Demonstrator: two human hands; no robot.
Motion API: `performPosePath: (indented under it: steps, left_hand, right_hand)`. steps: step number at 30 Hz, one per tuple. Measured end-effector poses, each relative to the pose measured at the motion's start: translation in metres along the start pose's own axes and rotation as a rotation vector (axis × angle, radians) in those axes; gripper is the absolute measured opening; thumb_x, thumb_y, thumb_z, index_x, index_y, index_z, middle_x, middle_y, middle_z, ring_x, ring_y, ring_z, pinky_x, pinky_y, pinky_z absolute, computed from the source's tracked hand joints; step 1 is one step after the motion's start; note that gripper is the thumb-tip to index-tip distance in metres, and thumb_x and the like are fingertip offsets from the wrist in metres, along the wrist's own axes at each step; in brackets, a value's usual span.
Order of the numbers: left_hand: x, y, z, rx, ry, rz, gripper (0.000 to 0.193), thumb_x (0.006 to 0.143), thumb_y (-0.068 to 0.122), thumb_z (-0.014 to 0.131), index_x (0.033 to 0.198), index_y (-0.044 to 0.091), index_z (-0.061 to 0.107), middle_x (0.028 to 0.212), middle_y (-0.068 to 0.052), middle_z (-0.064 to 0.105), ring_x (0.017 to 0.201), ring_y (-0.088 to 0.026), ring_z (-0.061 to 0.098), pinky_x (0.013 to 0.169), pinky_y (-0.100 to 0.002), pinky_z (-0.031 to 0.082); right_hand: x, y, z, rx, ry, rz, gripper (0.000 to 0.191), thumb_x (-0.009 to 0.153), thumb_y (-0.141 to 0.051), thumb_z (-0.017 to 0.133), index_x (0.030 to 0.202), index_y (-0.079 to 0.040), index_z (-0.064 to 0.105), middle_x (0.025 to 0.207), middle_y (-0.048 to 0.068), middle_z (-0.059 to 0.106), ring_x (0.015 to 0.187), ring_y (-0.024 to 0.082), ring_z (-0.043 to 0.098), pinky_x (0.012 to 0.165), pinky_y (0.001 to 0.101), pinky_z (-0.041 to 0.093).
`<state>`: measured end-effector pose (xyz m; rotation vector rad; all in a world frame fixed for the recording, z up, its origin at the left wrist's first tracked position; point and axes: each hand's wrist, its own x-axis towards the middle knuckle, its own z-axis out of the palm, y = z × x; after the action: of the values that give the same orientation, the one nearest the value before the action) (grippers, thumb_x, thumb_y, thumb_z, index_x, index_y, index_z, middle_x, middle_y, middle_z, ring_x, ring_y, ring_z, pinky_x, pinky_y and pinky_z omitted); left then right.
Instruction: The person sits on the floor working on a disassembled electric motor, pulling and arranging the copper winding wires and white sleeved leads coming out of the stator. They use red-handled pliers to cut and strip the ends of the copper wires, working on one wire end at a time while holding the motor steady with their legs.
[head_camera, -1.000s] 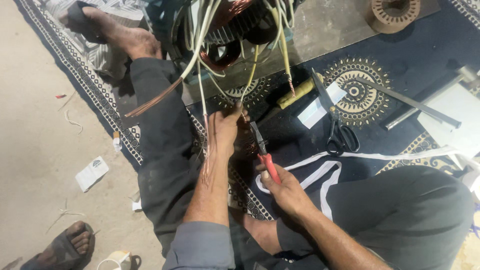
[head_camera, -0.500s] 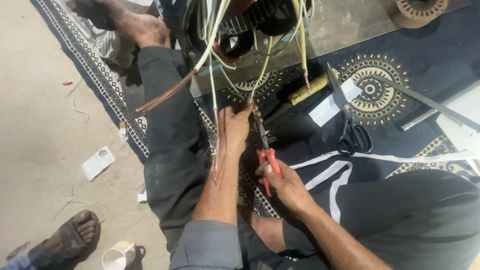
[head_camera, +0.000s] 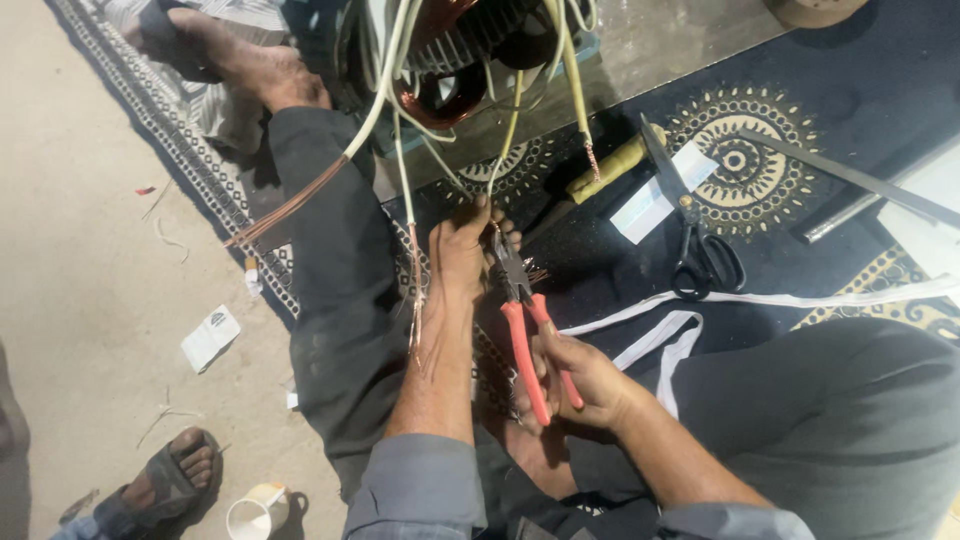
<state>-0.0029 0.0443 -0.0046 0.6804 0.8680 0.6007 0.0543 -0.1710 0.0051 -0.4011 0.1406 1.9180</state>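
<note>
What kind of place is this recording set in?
Probably an informal floor-level motor repair spot: a wound copper motor coil with trailing wires, red-handled pliers in the right hand, and scissors on a patterned mat.

The pliers (head_camera: 528, 325) have red handles and dark grey steel jaws. The wires (head_camera: 400, 90) wear cream and pale yellow sleeves, with bare copper strands at their ends. The coil (head_camera: 430, 100) is reddish copper. The rug (head_camera: 790, 110) is dark navy with white round sun-like motifs and a black-and-white patterned border. The scissors (head_camera: 700, 255) are black. The trousers (head_camera: 340, 260) are dark grey; the shirt sleeve (head_camera: 420, 490) is blue-grey. The strap (head_camera: 680, 330) is white. The floor (head_camera: 90, 300) is sandy beige. The cup (head_camera: 255, 512) is white.
</note>
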Motion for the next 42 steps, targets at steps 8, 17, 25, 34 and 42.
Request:
performPosePath:
  steps: [8, 17, 25, 34, 42]
  left_hand:
    - [0.000, -0.001, 0.001, 0.146, 0.042, 0.126, 0.028, 0.098, 0.027, 0.069, 0.097, -0.001, 0.070, 0.084, -0.008, 0.071, 0.072, -0.019, 0.071, 0.056, -0.031, 0.057]
    - [-0.003, 0.001, 0.008, 0.162, 0.120, 0.123, 0.026, 0.097, 0.025, 0.071, 0.094, -0.002, 0.070, 0.084, -0.008, 0.071, 0.072, -0.017, 0.070, 0.063, -0.030, 0.054]
    - [0.000, -0.005, 0.009, 0.113, 0.103, 0.211, 0.025, 0.097, 0.020, 0.071, 0.096, -0.005, 0.071, 0.084, -0.009, 0.070, 0.073, -0.019, 0.067, 0.068, -0.031, 0.054]
    - [-0.003, -0.004, 0.010, 0.146, 0.111, 0.254, 0.023, 0.097, 0.018, 0.070, 0.093, -0.005, 0.071, 0.082, -0.009, 0.070, 0.071, -0.018, 0.067, 0.068, -0.031, 0.055]
    - [-0.002, 0.001, 0.006, 0.132, 0.010, 0.169, 0.026, 0.100, 0.022, 0.069, 0.090, -0.001, 0.070, 0.079, -0.006, 0.068, 0.067, -0.017, 0.066, 0.058, -0.031, 0.053]
  right_hand:
    - [-0.008, 0.009, 0.022, -1.423, 0.720, -0.632, 0.047, 0.090, -0.021, 0.071, 0.132, 0.000, 0.064, 0.130, 0.024, 0.059, 0.110, 0.043, 0.060, 0.091, 0.0456, 0.049]
    - [-0.002, 0.008, 0.053, -2.236, 1.098, -0.795, 0.057, 0.075, -0.020, 0.077, 0.127, 0.001, 0.064, 0.147, 0.027, 0.043, 0.129, 0.044, 0.044, 0.107, 0.0562, 0.033]
    - [0.004, 0.001, 0.059, -2.410, 1.220, -0.786, 0.049, 0.078, -0.017, 0.073, 0.124, -0.002, 0.067, 0.147, 0.024, 0.044, 0.125, 0.040, 0.045, 0.103, 0.0559, 0.034]
    - [0.000, -0.002, 0.054, -2.368, 1.134, -0.747, 0.048, 0.071, -0.013, 0.074, 0.118, -0.006, 0.068, 0.125, 0.016, 0.054, 0.100, 0.037, 0.054, 0.081, 0.0487, 0.045]
    - [-0.009, -0.025, 0.019, -2.084, 0.747, -0.497, 0.025, 0.098, -0.028, 0.074, 0.100, -0.005, 0.063, 0.083, 0.017, 0.066, 0.078, 0.037, 0.069, 0.069, 0.0450, 0.056]
